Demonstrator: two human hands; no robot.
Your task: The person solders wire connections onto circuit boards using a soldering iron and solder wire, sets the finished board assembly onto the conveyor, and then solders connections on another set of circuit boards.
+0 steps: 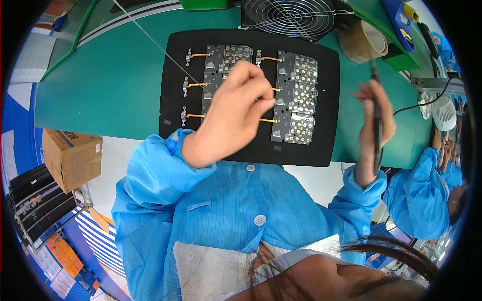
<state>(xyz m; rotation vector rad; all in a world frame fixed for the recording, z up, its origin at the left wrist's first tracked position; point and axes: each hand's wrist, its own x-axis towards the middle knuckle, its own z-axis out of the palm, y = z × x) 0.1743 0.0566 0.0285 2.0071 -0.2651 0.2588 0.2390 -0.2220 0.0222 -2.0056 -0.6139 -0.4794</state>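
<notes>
My left hand [233, 113] is closed in a pinch above the middle of a black mat [175, 42]. A thin solder wire [160, 48] slants down from the upper left into it; the part inside the hand is hidden. Below lie two columns of dark circuit boards, the right one [303, 98] with round light parts, and short orange leads [196, 116] ending in small connectors. The hand covers much of the left column. My right hand [374, 128], right of the mat, is wrapped round the black handle of a soldering iron [377, 143], its upper end blurred.
A fan with a wire guard [293, 17] stands behind the mat, beside a roll of tan tape [364, 42]. A black cord [419, 104] crosses the green table [100, 95] at right. A cardboard box [75, 155] stands at left; a co-worker's blue sleeve [419, 195] shows at right.
</notes>
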